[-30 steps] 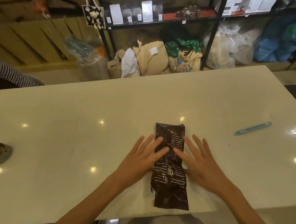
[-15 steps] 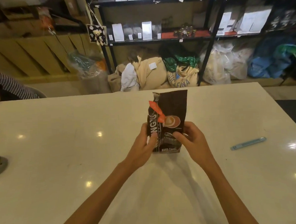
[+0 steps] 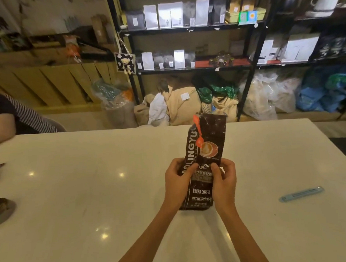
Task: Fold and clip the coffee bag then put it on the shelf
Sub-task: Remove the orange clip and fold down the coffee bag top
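One dark brown coffee bag (image 3: 206, 159) stands upright on a pale, glossy table (image 3: 91, 195), its base resting on the surface and its top unfolded and tall. The front faces the camera, showing an orange ribbon design, a printed cup of coffee, and the words "BAKED COFFEE" and "NET WEIGHT" low on the label.

Two bare hands hold the bag at its middle. The left hand (image 3: 178, 182) wraps the bag's left edge, thumb pressed across the front. The right hand (image 3: 224, 183) wraps the bag's right edge, thumb likewise on the front. Both hands are closed around the bag, and two bare forearms lead from it toward the camera.

One light blue clip (image 3: 301, 193), long and thin, lies flat on the table well to the right of the bag, touching nothing.

Beyond the bag, past the table's far edge, stands a black metal shelf (image 3: 193, 68) with two visible levels lined with white, grey and tan packages. Under it, cloth and plastic sacks (image 3: 184, 106) are heaped on the floor.

Far left of the bag, another person's arm in a striped sleeve (image 3: 27, 112) rests at the table's edge.
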`<move>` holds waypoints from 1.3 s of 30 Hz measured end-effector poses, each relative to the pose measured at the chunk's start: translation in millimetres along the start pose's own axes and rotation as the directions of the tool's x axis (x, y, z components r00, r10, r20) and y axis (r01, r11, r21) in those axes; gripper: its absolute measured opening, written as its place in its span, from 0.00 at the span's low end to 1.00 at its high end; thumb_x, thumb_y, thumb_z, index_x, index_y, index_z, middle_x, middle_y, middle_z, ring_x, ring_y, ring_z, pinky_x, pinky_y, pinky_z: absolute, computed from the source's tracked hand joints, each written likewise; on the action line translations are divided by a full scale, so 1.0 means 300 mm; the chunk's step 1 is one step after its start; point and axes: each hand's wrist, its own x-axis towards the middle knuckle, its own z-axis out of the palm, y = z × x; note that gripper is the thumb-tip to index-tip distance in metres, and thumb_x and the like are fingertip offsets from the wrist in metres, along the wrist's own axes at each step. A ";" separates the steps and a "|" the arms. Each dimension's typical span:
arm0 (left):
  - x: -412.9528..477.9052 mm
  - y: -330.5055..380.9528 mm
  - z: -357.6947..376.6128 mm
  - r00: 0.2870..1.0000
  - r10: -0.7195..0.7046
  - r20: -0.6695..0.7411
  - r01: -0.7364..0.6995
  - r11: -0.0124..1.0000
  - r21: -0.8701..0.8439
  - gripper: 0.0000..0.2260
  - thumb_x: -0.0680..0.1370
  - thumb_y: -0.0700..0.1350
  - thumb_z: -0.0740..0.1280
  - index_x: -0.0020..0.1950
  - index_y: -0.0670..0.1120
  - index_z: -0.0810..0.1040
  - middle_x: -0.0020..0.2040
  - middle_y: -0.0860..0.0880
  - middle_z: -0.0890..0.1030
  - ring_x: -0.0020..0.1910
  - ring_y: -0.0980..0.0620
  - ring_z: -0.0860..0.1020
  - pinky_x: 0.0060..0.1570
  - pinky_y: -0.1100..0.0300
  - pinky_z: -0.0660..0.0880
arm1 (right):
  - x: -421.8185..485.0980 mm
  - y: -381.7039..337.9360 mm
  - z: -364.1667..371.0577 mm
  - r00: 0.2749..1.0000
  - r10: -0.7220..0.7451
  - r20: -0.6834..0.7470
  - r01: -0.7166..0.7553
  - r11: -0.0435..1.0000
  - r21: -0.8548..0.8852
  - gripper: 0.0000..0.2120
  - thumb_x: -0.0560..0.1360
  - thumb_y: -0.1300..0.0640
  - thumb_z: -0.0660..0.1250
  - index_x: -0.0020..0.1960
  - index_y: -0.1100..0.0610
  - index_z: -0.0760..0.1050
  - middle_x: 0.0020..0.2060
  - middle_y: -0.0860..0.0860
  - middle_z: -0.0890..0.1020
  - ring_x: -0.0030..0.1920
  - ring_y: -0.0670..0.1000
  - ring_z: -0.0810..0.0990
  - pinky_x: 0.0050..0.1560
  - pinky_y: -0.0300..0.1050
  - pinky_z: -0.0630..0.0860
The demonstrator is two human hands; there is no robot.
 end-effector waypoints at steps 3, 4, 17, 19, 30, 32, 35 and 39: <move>-0.016 -0.028 0.002 1.000 -0.014 -0.005 0.014 1.000 -0.014 0.05 0.78 0.45 0.69 0.53 0.52 0.78 0.49 0.51 0.85 0.47 0.53 0.85 0.43 0.62 0.82 | -0.008 0.018 0.011 0.999 -0.004 0.046 0.005 1.000 -0.016 0.08 0.81 0.59 0.62 0.60 0.52 0.69 0.53 0.51 0.80 0.52 0.49 0.82 0.41 0.34 0.81; -0.022 -0.032 -0.003 0.999 -0.019 0.038 0.020 1.000 -0.017 0.05 0.80 0.45 0.67 0.55 0.52 0.77 0.49 0.51 0.85 0.47 0.54 0.85 0.43 0.62 0.82 | -0.008 0.015 0.008 0.997 0.005 0.075 -0.004 1.000 -0.005 0.10 0.80 0.59 0.63 0.60 0.52 0.69 0.53 0.49 0.80 0.52 0.49 0.83 0.42 0.35 0.81; 0.020 -0.017 -0.053 0.995 0.065 0.078 -0.066 0.998 0.003 0.07 0.79 0.44 0.68 0.56 0.52 0.74 0.50 0.50 0.84 0.48 0.54 0.85 0.44 0.60 0.82 | 0.041 -0.040 0.005 0.940 0.094 0.328 -0.084 0.995 -0.045 0.11 0.75 0.52 0.69 0.57 0.47 0.74 0.51 0.47 0.85 0.50 0.47 0.86 0.41 0.38 0.82; 0.013 -0.017 -0.047 0.991 0.096 0.096 -0.106 0.989 0.106 0.10 0.78 0.44 0.69 0.54 0.56 0.73 0.49 0.54 0.83 0.47 0.60 0.83 0.45 0.63 0.81 | 0.078 -0.077 0.008 0.932 0.079 0.355 -0.071 0.997 -0.036 0.14 0.74 0.50 0.69 0.59 0.48 0.76 0.50 0.47 0.85 0.49 0.47 0.86 0.42 0.38 0.82; -0.005 -0.087 -0.048 0.966 -0.094 0.241 0.100 0.995 -0.012 0.13 0.77 0.42 0.70 0.57 0.56 0.75 0.53 0.52 0.84 0.51 0.56 0.84 0.47 0.62 0.81 | 0.167 -0.090 0.045 0.990 -0.090 0.111 0.093 0.995 -0.023 0.12 0.80 0.51 0.63 0.60 0.55 0.76 0.49 0.52 0.85 0.50 0.54 0.86 0.43 0.42 0.83; -0.004 -0.100 -0.042 0.990 -0.080 0.119 0.083 0.996 -0.020 0.11 0.78 0.44 0.70 0.56 0.57 0.75 0.54 0.52 0.84 0.52 0.53 0.84 0.49 0.60 0.81 | 0.168 -0.082 0.039 0.972 -0.074 0.222 0.087 0.995 -0.048 0.17 0.78 0.47 0.62 0.65 0.51 0.71 0.53 0.51 0.83 0.52 0.50 0.84 0.46 0.40 0.82; -0.008 -0.099 -0.032 0.997 -0.073 0.003 0.073 0.994 -0.087 0.11 0.80 0.47 0.65 0.62 0.54 0.71 0.57 0.52 0.81 0.54 0.55 0.83 0.48 0.60 0.82 | 0.152 -0.027 0.025 0.959 -0.079 0.271 0.153 0.952 -0.266 0.29 0.75 0.45 0.67 0.73 0.47 0.62 0.59 0.48 0.76 0.57 0.46 0.79 0.51 0.39 0.78; -0.007 -0.080 -0.046 0.983 -0.173 0.067 0.184 0.962 -0.202 0.13 0.84 0.52 0.53 0.61 0.53 0.75 0.53 0.50 0.85 0.50 0.52 0.85 0.45 0.59 0.82 | 0.094 0.045 0.015 0.979 -0.056 0.194 0.107 0.960 -0.260 0.16 0.77 0.57 0.69 0.62 0.49 0.70 0.54 0.49 0.78 0.55 0.49 0.80 0.45 0.36 0.80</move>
